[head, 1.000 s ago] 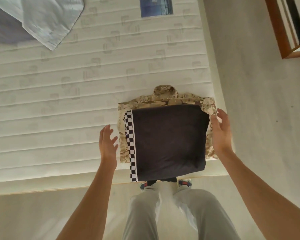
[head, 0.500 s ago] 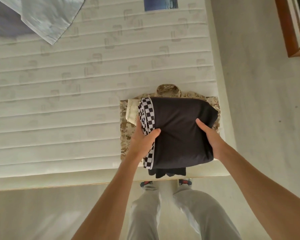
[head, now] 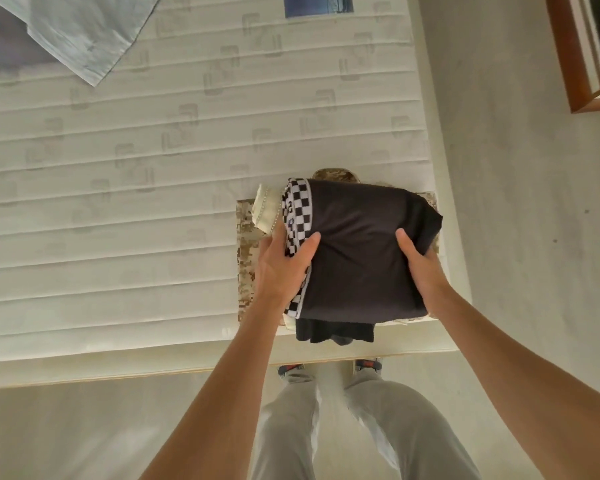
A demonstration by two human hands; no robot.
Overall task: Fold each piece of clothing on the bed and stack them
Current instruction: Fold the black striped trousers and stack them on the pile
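Nearest the viewer, grey trouser legs (head: 361, 427) and shoe tips (head: 291, 368) stand at the edge of the bed (head: 118, 237). Both forearms reach forward to a stack (head: 354, 251) of folded clothes at the near right corner of the mattress. The left hand (head: 281, 268) grips the stack's left side, thumb on top across the checkered band (head: 297, 213), the other fingers hidden beneath; the right hand (head: 418, 268) grips the right side the same way, thumb on the dark cloth. Holding from opposite sides, thumbs above and fingers below, probably keeps the layers clamped so the folds do not slip as the pile is lifted or shifted. The dark top piece bulges between the hands, and a darker layer (head: 333, 332) hangs over the bed's edge. A cream piece (head: 265, 209) shows at the stack's far left corner. A camouflage garment (head: 245, 258) lies flat on the mattress underneath; whether the hands hold it too cannot be told. Farther off, at the far left, a pale blue garment (head: 84, 32) lies unfolded, well apart from the stack, apparently still to do. A blue label (head: 317, 5) sits at the far edge. A wooden frame (head: 575, 64) stands by the wall at right. Nothing lies between the stack and the blue garment.
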